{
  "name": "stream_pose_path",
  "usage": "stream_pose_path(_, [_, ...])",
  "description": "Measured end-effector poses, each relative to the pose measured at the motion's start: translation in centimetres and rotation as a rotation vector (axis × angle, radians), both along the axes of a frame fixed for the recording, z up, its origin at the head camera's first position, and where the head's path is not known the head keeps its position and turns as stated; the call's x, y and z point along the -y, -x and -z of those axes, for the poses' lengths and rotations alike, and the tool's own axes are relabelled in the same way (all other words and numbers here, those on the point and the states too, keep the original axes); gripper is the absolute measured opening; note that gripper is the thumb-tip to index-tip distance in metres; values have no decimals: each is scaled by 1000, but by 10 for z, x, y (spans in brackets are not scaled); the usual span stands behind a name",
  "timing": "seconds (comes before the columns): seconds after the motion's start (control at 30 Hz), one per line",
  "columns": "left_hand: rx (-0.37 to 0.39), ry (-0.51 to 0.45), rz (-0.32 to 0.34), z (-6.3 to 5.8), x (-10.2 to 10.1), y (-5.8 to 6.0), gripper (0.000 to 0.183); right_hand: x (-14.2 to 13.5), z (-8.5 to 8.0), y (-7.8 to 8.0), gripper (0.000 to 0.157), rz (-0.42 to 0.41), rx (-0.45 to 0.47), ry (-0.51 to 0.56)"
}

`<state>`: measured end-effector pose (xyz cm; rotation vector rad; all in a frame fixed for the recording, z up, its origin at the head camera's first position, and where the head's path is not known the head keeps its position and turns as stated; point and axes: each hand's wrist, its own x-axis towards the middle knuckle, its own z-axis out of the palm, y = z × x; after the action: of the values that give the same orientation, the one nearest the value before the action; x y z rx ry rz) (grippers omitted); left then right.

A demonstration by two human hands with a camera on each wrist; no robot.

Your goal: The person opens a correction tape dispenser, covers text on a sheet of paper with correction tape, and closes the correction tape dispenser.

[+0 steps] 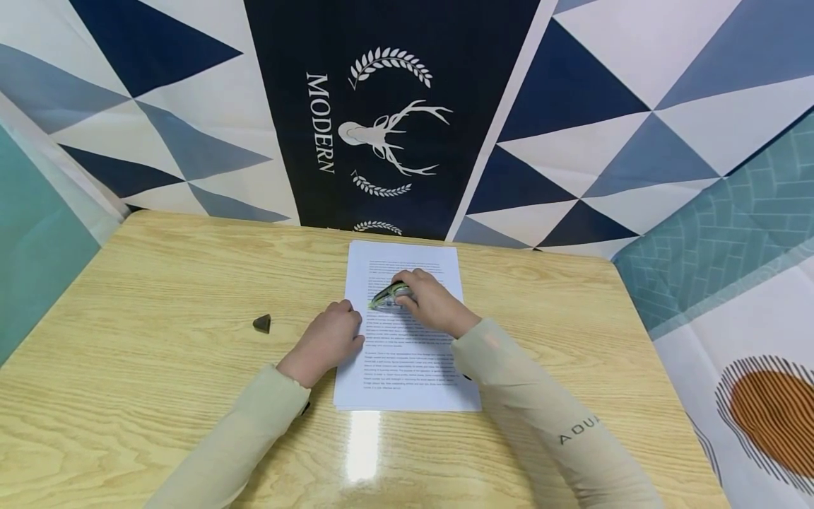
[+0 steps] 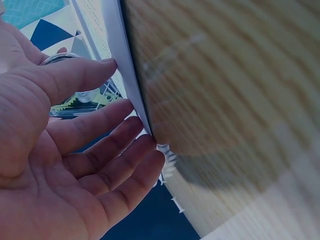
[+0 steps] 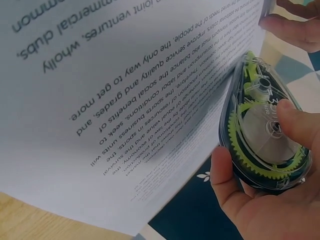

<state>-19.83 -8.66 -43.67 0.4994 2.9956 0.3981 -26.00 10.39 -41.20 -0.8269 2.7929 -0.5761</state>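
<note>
My right hand (image 1: 434, 304) grips a clear correction tape dispenser (image 3: 257, 135) with green gear wheels inside, thumb on one face and fingers round the other. Its narrow tip meets the printed lines on a stack of white paper (image 1: 407, 392). At the stack's left edge rests my left hand (image 1: 327, 334). In the left wrist view, that hand's fingertips (image 2: 155, 147) touch the sheets' edge with the fingers loosely bent, and the thumb lies over the page side. Dense black text covers most of the top sheet.
A small dark triangular piece (image 1: 262, 324) lies on the wooden table (image 1: 159, 339), left of the left hand. Behind the far table edge hangs a patterned cloth (image 1: 381, 141) with a deer head and triangles. Light glares off the tabletop just in front of the paper.
</note>
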Motion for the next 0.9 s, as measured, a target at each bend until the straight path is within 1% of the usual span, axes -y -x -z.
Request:
stream_pose_path(0.17, [6, 1, 0, -1, 0, 0, 23, -2, -2, -1, 33, -4, -15, -11])
stream_pose_path(0.3, [12, 2, -1, -2, 0, 1, 24, -3, -4, -1, 35, 13, 6, -9])
stream_pose_path(0.4, [16, 2, -4, -3, 0, 2, 24, -4, -3, 1, 36, 12, 4, -12])
stream_pose_path(0.73, [10, 4, 3, -2, 1, 1, 23, -9, -3, 0, 36, 5, -18, -15])
stream_pose_path(0.9, [6, 4, 6, -1, 1, 0, 23, -11, -3, 0, 36, 4, -11, -18])
